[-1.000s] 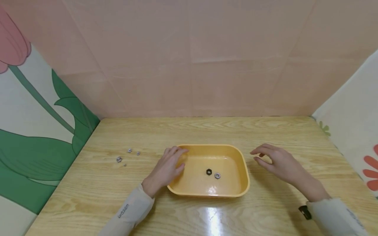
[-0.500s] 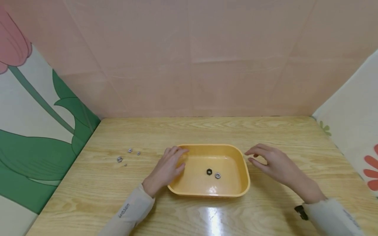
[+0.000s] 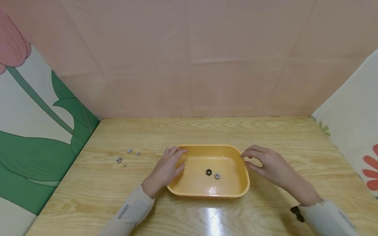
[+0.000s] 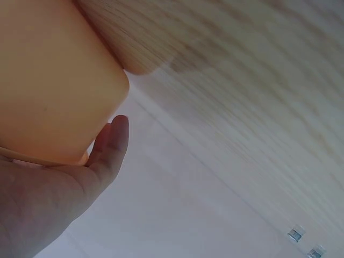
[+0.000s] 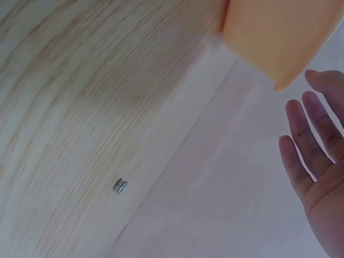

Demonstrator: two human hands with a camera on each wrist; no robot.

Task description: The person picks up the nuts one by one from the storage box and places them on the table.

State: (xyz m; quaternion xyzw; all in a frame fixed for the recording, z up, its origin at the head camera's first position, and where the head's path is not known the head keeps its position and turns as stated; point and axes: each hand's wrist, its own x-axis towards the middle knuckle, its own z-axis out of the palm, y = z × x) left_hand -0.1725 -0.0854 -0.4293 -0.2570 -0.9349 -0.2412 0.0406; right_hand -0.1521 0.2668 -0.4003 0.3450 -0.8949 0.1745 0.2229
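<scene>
A yellow plastic tray [image 3: 212, 195] sits on the wooden table, holding a black hex nut [image 3: 209, 172] and a silver nut [image 3: 217, 176]. My left hand [image 3: 163, 168] grips the tray's left rim, the thumb on the inner side and fingers [image 4: 115, 142] bent along the outer wall in the left wrist view. At the right rim, my right hand [image 3: 271, 165] has its fingertips right by the edge, thumb and index apart. Its other fingers [image 5: 301, 129] are spread and loosely bent in the right wrist view.
Several small silver nuts [image 3: 119, 160] lie on the table left of the tray. One silver nut [image 5: 120, 186] lies on the table in the right wrist view. A pink wall covering [image 3: 189, 65] closes the back, with flowered panels [image 3: 38, 157] at the sides.
My right hand has moved left, from beside the tray to its right rim. My left hand, the tray and the nuts have stayed in place.
</scene>
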